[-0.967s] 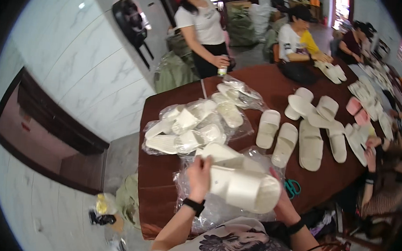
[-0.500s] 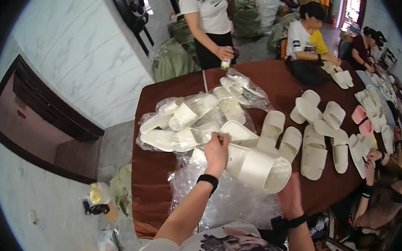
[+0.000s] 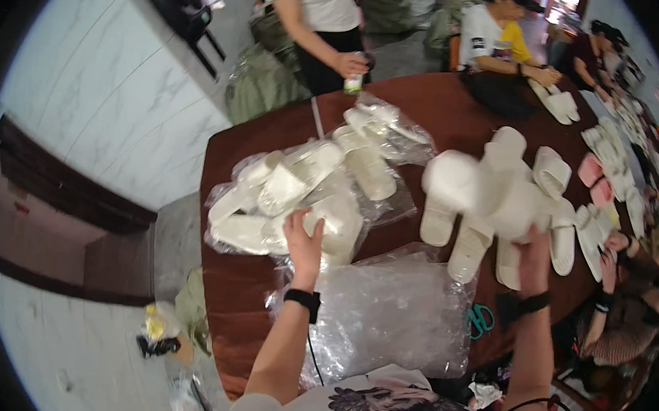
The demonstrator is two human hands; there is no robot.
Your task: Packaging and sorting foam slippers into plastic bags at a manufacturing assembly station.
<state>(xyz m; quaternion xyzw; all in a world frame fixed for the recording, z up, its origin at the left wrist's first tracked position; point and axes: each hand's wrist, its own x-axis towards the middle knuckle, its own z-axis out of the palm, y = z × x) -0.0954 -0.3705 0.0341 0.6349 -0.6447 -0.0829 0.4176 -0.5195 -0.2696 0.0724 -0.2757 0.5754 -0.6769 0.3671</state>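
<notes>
White and blurred, a slipper (image 3: 514, 207) is gripped by the right hand (image 3: 534, 262), whose fingers are partly lost in the blur at its near edge. It is held above the right-hand part of the brown-covered table (image 3: 242, 306), over a group of loose slippers (image 3: 471, 250) laid out there. A second rounded white shape (image 3: 452, 180) is seen just to its left, but whether it belongs to the same slipper cannot be told. The left hand (image 3: 303, 249) is held open, with thumb and fingers parted, at the near edge of a heap of wrapped slippers (image 3: 288, 191); whether the nearest one is touched cannot be made out. Light is thrown back from the creases of the clear wrapping. Between the two forearms, a flat layer of clear plastic bags (image 3: 383, 316) is spread near the table's front edge, and just to the right of it a pair of teal-handled scissors (image 3: 479, 321) is laid. Black bands (image 3: 302, 306) are worn on both wrists. Farther right, pink slippers (image 3: 595, 178) are placed among more white pairs. Beyond the far edge, a can (image 3: 353, 83) is held by a standing person (image 3: 320, 14), and farther back on the right another white pair (image 3: 556, 104) is handled by a seated person (image 3: 490, 41) in a white and yellow top. Green sacks (image 3: 261, 90) are stood behind the table at the left.
</notes>
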